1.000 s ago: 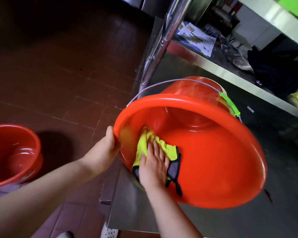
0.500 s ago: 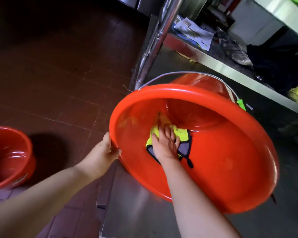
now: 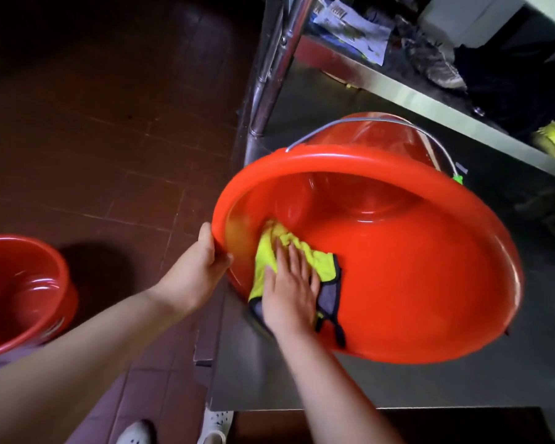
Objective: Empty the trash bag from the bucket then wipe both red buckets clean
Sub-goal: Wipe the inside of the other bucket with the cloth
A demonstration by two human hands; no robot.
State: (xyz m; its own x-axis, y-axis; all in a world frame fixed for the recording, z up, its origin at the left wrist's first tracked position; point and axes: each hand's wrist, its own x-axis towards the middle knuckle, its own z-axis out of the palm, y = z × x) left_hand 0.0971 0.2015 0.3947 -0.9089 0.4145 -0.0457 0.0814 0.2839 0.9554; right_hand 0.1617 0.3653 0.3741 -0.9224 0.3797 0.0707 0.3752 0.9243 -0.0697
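The large red plastic bucket (image 3: 414, 283) lies tipped on the steel shelf (image 3: 269, 379), mouth toward the person. The second red bucket (image 3: 20, 293) stands upright on the floor, well left of it. The left hand (image 3: 202, 270) grips the tipped bucket's near rim. The right hand (image 3: 289, 293), fingers flat, presses the yellow-green cloth (image 3: 279, 251), which has slid back from deeper inside to the left inner wall: wiping looks midway.

Print is showing on the papers (image 3: 350, 30) lying on the shelf (image 3: 398, 88), but nothing is reading clearly.
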